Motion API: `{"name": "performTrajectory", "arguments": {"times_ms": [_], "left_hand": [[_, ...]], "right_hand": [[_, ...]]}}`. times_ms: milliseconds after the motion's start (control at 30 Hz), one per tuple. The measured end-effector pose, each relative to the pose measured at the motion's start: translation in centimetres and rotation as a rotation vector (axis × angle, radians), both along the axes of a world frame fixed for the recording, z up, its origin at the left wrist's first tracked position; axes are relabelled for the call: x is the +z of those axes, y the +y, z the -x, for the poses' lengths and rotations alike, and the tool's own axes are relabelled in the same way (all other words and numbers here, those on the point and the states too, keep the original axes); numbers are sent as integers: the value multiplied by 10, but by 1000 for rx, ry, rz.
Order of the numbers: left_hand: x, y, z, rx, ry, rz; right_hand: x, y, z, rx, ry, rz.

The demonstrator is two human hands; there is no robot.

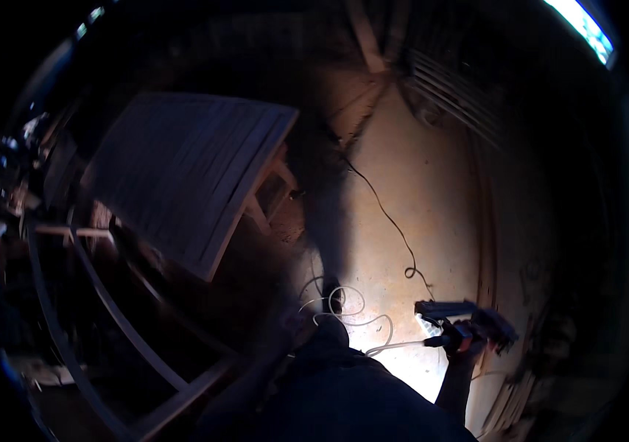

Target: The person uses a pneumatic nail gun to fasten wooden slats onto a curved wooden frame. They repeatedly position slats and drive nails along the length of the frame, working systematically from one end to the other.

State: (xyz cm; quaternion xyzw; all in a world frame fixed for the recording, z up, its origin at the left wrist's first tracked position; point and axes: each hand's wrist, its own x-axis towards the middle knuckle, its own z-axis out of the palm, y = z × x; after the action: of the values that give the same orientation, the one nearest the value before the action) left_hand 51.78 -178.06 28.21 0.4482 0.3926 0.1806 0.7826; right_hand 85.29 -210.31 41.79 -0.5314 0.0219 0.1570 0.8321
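Note:
My right hand (pixel 469 345) is closed around the handle of a dark nail gun (pixel 499 328) with a long narrow magazine, held out to my right above the floor. A pale air hose (pixel 403 345) joins the tool at its handle end and runs left to loose loops by my foot (pixel 333 295). Deep shadow hides the fingers' exact grip. My left hand does not show.
A slatted wooden panel (pixel 189 169) rests on wooden legs (pixel 257 214) at the left. Below it stands a wooden frame (pixel 127 331). A dark cord (pixel 381 199) crosses the brightly lit floor (pixel 403 169). Boards (pixel 454 96) lie at the far right, more slats (pixel 510 405) near right.

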Motion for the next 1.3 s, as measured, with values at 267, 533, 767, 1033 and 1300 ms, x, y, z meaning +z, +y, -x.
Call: {"name": "performTrajectory", "arguments": {"times_ms": [267, 533, 767, 1033, 1300], "left_hand": [[-165, 23, 91, 430, 432, 168], [-187, 41, 5, 327, 836, -216], [-151, 95, -128, 509, 1085, -238], [-93, 79, -328, 328, 997, 75], [-94, 133, -417, 339, 1097, 278]], "right_hand": [[-108, -49, -111, 30, 149, 359], [-105, 105, -278, 830, -493, 1230], [-112, 296, -437, 652, -14, 675], [-32, 488, -601, 584, 48, 324], [3, 652, -676, 631, -3, 248]]}}
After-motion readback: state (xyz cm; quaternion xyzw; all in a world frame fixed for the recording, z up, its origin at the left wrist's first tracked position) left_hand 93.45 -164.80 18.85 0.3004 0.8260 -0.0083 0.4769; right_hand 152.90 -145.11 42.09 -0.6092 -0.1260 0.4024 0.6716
